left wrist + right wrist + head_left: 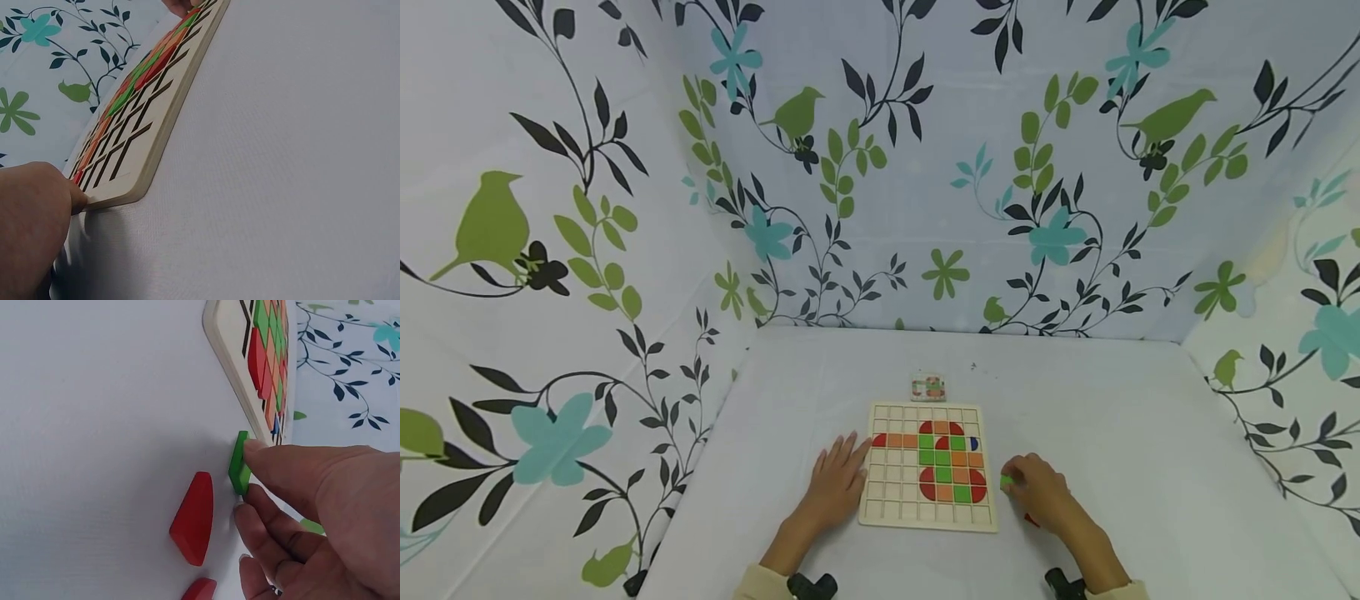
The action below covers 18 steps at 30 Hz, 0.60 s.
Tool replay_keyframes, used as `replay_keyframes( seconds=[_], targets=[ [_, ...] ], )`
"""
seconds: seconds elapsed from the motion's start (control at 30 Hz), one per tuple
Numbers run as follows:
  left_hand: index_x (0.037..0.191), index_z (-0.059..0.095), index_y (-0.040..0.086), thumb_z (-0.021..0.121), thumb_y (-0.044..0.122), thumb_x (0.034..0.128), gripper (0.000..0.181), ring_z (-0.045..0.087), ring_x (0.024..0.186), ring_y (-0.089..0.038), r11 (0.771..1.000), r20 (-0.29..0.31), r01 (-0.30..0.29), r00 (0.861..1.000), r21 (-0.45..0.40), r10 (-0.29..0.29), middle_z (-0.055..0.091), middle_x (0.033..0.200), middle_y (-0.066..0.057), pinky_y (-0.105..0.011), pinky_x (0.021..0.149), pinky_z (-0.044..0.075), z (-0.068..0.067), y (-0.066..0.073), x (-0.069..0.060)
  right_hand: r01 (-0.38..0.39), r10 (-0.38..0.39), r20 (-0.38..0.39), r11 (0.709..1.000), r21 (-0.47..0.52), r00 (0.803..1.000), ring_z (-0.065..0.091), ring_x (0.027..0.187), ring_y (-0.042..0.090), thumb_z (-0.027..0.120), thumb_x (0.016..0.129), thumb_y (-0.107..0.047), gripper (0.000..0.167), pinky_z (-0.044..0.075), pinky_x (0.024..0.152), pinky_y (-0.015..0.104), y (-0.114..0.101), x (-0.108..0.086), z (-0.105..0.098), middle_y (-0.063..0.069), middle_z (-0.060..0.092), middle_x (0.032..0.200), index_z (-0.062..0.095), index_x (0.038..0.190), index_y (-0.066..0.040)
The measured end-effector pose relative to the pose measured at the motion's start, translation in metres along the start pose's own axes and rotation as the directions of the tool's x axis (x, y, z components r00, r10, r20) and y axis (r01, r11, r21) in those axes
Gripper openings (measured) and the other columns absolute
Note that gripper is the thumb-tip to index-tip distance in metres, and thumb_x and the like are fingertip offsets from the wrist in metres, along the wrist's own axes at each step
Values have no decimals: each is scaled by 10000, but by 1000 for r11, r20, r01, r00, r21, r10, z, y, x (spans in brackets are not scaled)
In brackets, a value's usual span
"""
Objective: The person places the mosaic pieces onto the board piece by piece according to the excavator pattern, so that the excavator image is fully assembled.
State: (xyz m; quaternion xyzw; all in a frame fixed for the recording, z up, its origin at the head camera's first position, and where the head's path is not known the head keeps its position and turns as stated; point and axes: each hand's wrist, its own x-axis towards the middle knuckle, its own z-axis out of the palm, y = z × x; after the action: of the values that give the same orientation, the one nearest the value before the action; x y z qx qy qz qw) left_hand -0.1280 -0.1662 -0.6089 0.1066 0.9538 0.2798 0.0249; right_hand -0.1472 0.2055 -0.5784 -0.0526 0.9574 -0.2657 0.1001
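A wooden grid board [891, 508] lies on the white table, partly filled with red, green, orange and blue pieces. My left hand [831, 479] rests at its left edge with fingers extended, and a fingertip touches the edge near a red piece [879, 440]. Just right of the board, my right hand [1041, 492] pinches a green square tile [239, 465] between thumb and fingers. Beside that tile, in the right wrist view, a red quarter-round piece [195, 519] lies on the table. Part of another red piece [200, 590] shows at the lower frame edge.
A small card [928, 387] with a printed coloured pattern lies just behind the board. Patterned cloth [895, 208] with leaves, flowers and birds rises behind the table and on both sides.
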Motion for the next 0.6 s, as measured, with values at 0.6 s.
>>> replay_keyframes(
  seconds=[0.6],
  targets=[
    [1628,418,125,466,228,1117,523,215,1600,-448,1000,-3,5,1000,9,-5,305,1716,-183,-704,1242,162,3,-1,0,0,4,-91,999,53,996,626,1180,346,798,939,-125,272,488,1040,639,8,9,12,125,645,1168,690,1179,-55]
  ],
)
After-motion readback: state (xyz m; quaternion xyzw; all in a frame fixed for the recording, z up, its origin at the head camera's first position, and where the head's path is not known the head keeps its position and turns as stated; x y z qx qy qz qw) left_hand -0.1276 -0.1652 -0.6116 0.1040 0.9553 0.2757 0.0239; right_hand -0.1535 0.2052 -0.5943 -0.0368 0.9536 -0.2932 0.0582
